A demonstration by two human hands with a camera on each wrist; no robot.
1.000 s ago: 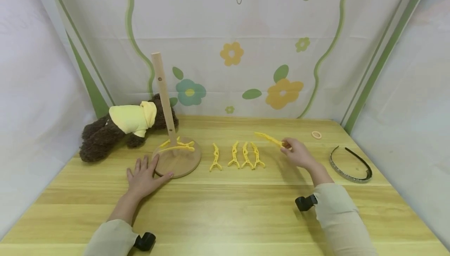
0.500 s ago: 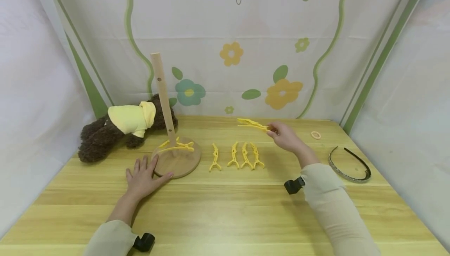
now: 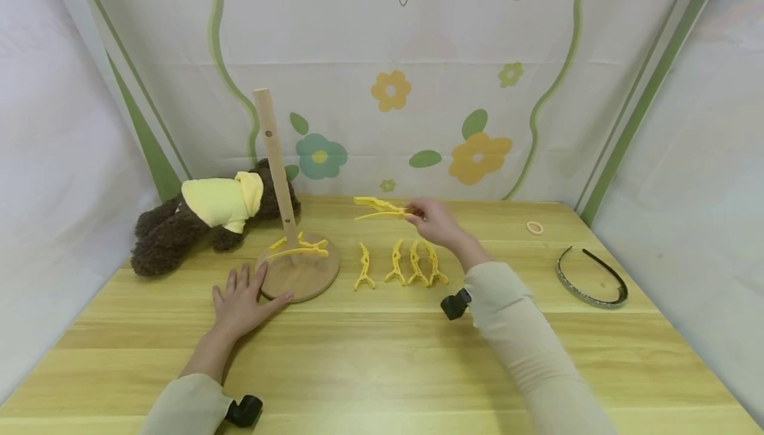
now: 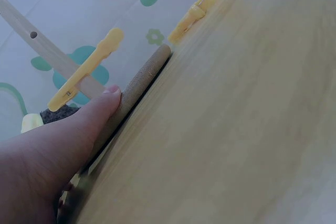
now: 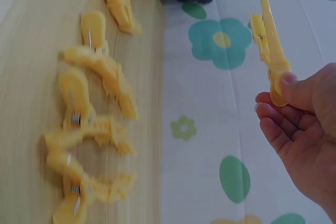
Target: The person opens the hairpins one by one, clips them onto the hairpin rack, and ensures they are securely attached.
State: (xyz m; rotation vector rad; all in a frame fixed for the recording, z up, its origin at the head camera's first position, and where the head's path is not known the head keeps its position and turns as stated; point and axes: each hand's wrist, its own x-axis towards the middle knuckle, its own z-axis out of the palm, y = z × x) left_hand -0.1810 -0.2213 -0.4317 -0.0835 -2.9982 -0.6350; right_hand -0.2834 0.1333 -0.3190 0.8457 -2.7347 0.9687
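My right hand (image 3: 436, 223) pinches the end of a yellow hair clip (image 3: 379, 208) between thumb and fingers, above the back of the table. In the right wrist view the two arms of this hair clip (image 5: 272, 40) stand spread apart, pointing away from the hand. My left hand (image 3: 241, 309) rests with spread fingers against the round base (image 3: 304, 282) of a wooden stand, its thumb on the rim. One yellow clip (image 3: 307, 250) is around the foot of the stand's upright post (image 3: 276, 163). Several more yellow clips (image 3: 396, 262) lie in a row right of the base.
Behind the stand, a dark brown plush toy (image 3: 161, 239) in a yellow hoodie lies on its side. A glittery headband (image 3: 591, 299) and a small pale ring (image 3: 534, 228) lie at the right. A patterned cloth (image 3: 340, 44) hangs along the table's back edge.
My right hand has carried the hair clip leftward and up, from the right of the row to above it. The clip's arms have spread apart. The left hand has stayed in place.
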